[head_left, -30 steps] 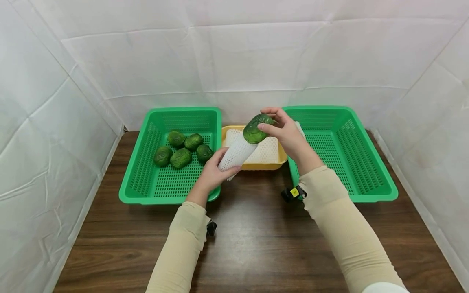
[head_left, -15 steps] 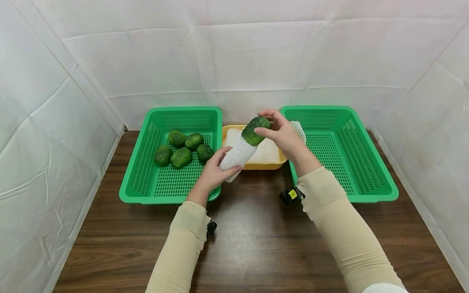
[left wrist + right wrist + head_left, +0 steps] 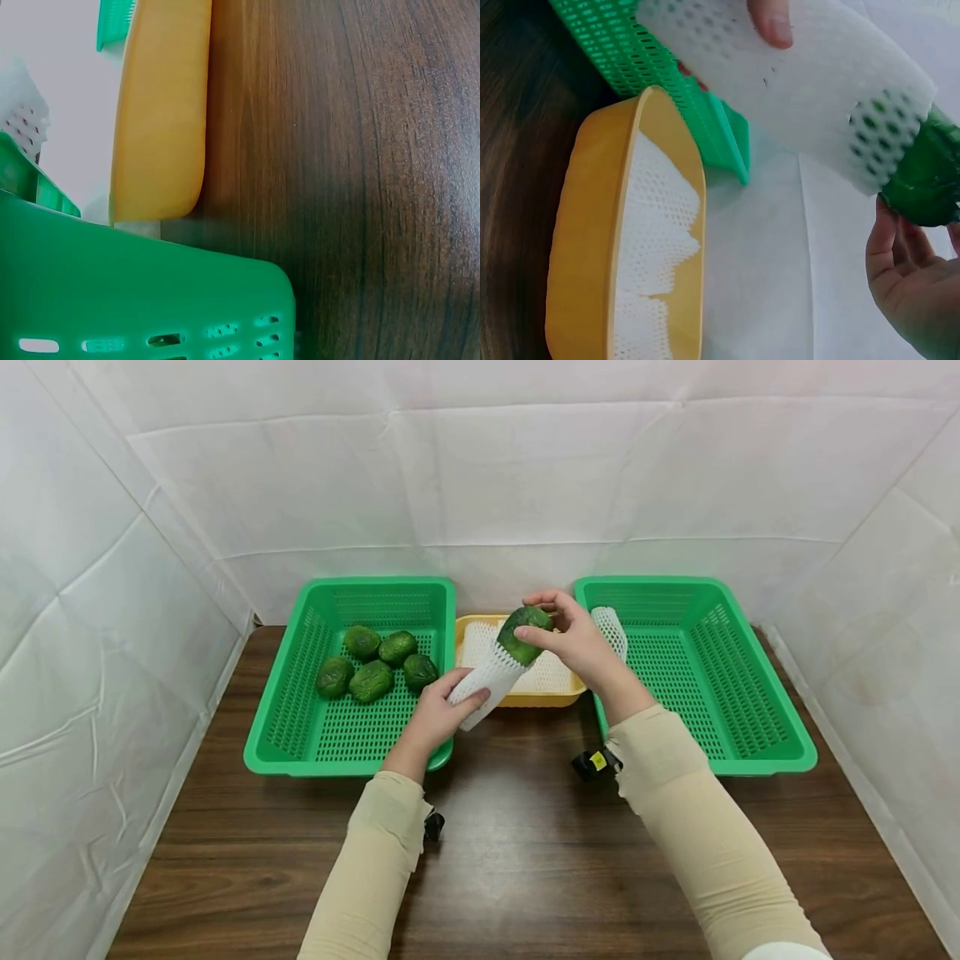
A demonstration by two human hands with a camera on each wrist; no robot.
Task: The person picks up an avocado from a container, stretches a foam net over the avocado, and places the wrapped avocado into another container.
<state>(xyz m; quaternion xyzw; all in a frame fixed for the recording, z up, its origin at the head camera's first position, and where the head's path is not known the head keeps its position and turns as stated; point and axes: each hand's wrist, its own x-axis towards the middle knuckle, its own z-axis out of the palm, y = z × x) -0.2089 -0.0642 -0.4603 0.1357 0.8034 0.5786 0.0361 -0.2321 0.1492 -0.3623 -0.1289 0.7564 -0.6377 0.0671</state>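
Brown wood worktop (image 3: 525, 868). Left green basket (image 3: 345, 769), five avocados (image 3: 371, 682) in it; right green basket (image 3: 765, 767) matching. Between them, yellow tray (image 3: 536, 700) with white foam nets (image 3: 551, 672). Left hand (image 3: 440, 710): fingers curled round white foam sleeve (image 3: 493, 681). Right hand (image 3: 579, 643): fingers gripping dark-green avocado (image 3: 512, 642), lower end inside sleeve.

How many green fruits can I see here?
6. Five fruits lie in the left basket; the right hand holds one fruit, its lower end inside a white net gripped by the left hand. A net sleeve in the right basket may hide another.
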